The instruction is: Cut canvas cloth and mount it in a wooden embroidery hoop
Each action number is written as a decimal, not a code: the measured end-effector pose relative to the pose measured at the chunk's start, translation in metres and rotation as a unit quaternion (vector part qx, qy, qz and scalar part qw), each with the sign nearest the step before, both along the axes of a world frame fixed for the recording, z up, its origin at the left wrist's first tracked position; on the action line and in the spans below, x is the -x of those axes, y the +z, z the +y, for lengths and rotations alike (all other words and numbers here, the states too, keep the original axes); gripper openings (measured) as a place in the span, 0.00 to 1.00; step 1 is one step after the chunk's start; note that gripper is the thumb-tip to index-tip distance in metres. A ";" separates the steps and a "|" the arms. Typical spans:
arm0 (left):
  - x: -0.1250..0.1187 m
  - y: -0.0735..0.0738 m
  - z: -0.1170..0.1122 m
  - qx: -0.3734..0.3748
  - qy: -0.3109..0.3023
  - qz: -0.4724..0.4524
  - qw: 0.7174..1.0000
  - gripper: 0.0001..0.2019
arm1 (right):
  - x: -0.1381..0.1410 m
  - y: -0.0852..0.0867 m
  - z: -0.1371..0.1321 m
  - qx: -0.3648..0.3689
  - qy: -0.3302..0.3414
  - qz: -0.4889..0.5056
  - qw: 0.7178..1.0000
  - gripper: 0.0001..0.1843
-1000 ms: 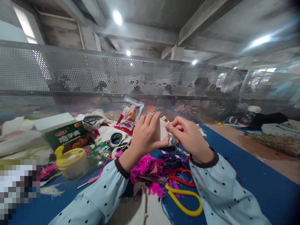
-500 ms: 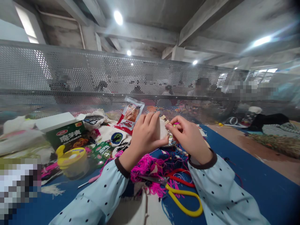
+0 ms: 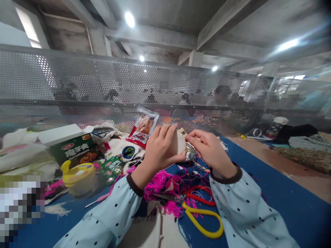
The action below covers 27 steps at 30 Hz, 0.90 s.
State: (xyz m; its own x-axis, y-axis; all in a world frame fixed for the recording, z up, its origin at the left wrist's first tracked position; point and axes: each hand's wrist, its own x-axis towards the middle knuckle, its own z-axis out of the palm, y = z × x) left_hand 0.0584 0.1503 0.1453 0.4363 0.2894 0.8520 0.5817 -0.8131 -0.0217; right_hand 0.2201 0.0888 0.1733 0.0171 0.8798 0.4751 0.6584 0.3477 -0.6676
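My left hand (image 3: 159,148) is wrapped round a cream piece of ribbed cloth (image 3: 178,144), its thumb along the lower edge. By the cloth's right edge, my right hand (image 3: 210,148) pinches thumb and index finger together; whatever lies between them is too small to make out. A shiny round metal dish (image 3: 190,153) shows partly below and between the hands. Under my wrists lies a tangle of magenta yarn (image 3: 161,184). Scissors (image 3: 204,222) with one red and one yellow handle rest on it, nearer to me.
On the left stand a green snack box (image 3: 74,146) and a yellow-lidded plastic tub (image 3: 81,177), with a pink-handled tool (image 3: 97,200) nearby. A red snack packet (image 3: 142,127) leans behind my left hand. A perforated metal screen (image 3: 116,82) runs behind the blue tabletop (image 3: 261,172).
My right hand has shifted slightly right and down, away from the cloth's edge, uncovering more of the metal dish. My left hand stays in place on the cloth.
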 end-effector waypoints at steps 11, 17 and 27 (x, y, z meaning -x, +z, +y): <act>0.000 0.002 0.003 0.000 0.025 0.000 1.000 0.30 | 0.003 -0.006 0.006 -0.044 -0.036 -0.005 0.998 0.16; -0.001 0.001 0.003 0.007 0.034 0.005 0.999 0.31 | 0.002 -0.007 0.005 -0.046 -0.034 -0.026 0.998 0.12; 0.000 0.001 0.003 -0.005 0.028 0.001 1.000 0.31 | 0.003 -0.011 0.009 -0.018 0.021 0.067 0.997 0.10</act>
State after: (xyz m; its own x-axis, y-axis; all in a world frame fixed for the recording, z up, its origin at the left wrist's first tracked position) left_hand 0.0583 0.1533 0.1459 0.4215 0.3042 0.8543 0.6263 -0.7789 -0.0317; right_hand 0.2172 0.0980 0.1623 0.0461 0.8638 0.5017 0.5493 0.3976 -0.7350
